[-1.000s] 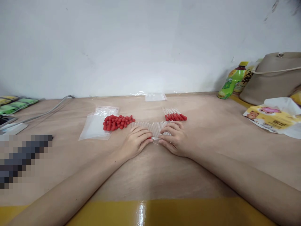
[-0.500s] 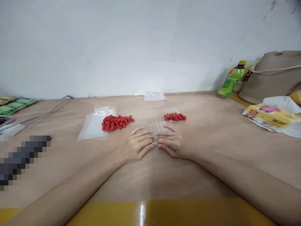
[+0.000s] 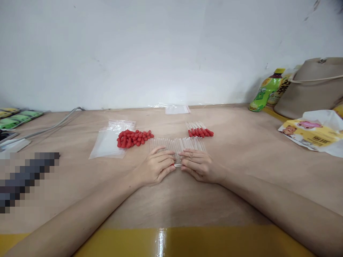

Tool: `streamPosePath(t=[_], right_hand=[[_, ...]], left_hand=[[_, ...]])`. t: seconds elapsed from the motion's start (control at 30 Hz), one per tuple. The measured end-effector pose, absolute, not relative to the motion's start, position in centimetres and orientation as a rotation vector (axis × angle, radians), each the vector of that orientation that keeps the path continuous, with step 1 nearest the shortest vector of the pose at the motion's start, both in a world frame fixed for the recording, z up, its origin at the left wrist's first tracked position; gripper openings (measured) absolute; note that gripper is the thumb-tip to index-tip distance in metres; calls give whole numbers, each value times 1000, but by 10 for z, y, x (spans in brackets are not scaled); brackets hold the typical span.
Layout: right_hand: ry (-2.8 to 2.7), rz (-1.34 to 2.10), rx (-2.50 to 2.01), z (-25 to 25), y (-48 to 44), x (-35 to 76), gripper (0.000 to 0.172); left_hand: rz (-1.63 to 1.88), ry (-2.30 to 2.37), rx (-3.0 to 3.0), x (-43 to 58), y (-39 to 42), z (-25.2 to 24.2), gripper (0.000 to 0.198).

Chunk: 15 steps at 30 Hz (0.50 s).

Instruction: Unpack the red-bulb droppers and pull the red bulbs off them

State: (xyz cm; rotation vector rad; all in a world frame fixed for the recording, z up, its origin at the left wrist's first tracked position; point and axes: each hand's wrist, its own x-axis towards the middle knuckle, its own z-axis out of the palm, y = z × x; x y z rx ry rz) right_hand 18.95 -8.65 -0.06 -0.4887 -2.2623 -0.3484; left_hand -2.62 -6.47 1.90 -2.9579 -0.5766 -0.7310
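Note:
Between and beyond my hands lies a row of clear glass tubes side by side. My left hand and my right hand face each other at its near side, fingertips bent inward. Each pinches one end of a clear tube lying crosswise, and a bit of red shows at my left fingertips. Behind the row to the left is a pile of red rubber bulbs. Several tubes with red bulbs fitted lie behind it to the right.
Clear plastic bags lie left of the bulbs, and another bag is by the wall. A grey cable and green packets are at left. At right are a green bottle, a beige bag and a yellow-white package.
The fingers of my right hand have drawn closer together over the tubes. My left hand has barely moved, and the view has shifted slightly.

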Motion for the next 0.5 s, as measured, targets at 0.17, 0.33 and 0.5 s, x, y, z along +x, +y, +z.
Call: streamPosePath(t=[0.17,0.33,0.5], right_hand=[[-2264,-411,-453,1,-87,191,10],[-2252,-459,-434,-1,-88,195,9],[-2262,-481,-409,0,-90,197,11]], left_hand=[[-733,-561,-2964,-28,-65,19,20],[-719,-557,-2958,-30,-67,19,20],[-737,-532,-2935,-30,-68,19,18]])
